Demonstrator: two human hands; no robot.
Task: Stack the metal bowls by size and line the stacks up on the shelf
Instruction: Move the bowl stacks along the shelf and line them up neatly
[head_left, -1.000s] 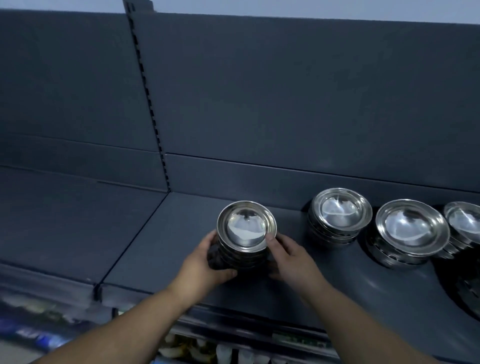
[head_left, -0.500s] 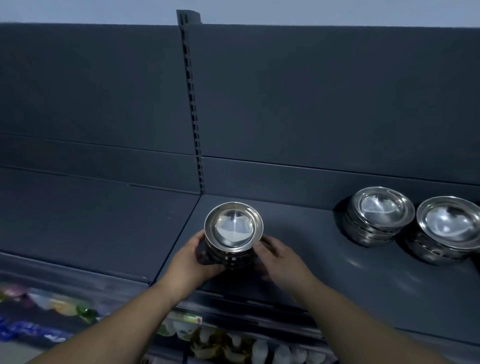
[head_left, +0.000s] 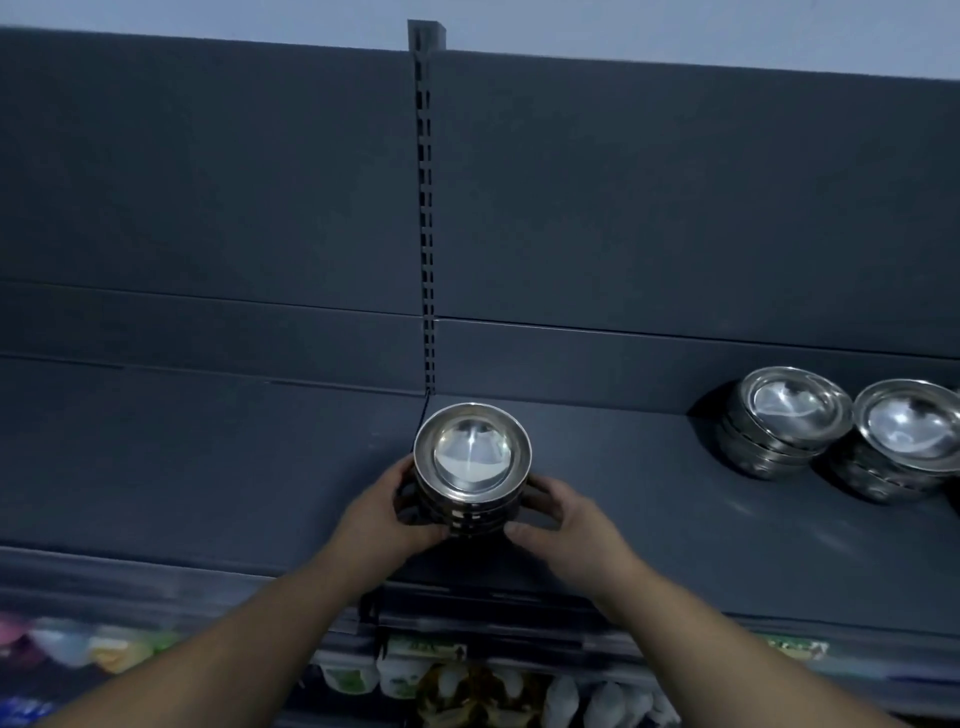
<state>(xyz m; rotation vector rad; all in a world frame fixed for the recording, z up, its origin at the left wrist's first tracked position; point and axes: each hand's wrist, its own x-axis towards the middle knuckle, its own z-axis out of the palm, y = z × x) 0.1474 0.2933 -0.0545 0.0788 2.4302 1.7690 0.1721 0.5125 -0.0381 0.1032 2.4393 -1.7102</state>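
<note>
A stack of small metal bowls (head_left: 471, 456) stands on the dark grey shelf (head_left: 649, 499), close to the seam between two shelf panels. My left hand (head_left: 382, 512) wraps the stack's left side and my right hand (head_left: 563, 522) cups its right side near the base. Two more stacks of metal bowls sit at the back right: one (head_left: 784, 418) and, touching it on the right, a slightly larger one (head_left: 909, 441) cut by the frame edge.
A slotted upright post (head_left: 425, 218) runs up the back panel just behind the held stack. The left shelf panel (head_left: 182, 457) is bare. Packaged goods (head_left: 457, 680) fill the shelf below the front edge.
Both hands have carried the small stack leftward along the shelf, away from the other stacks, to beside the panel seam. The view has turned left with them.
</note>
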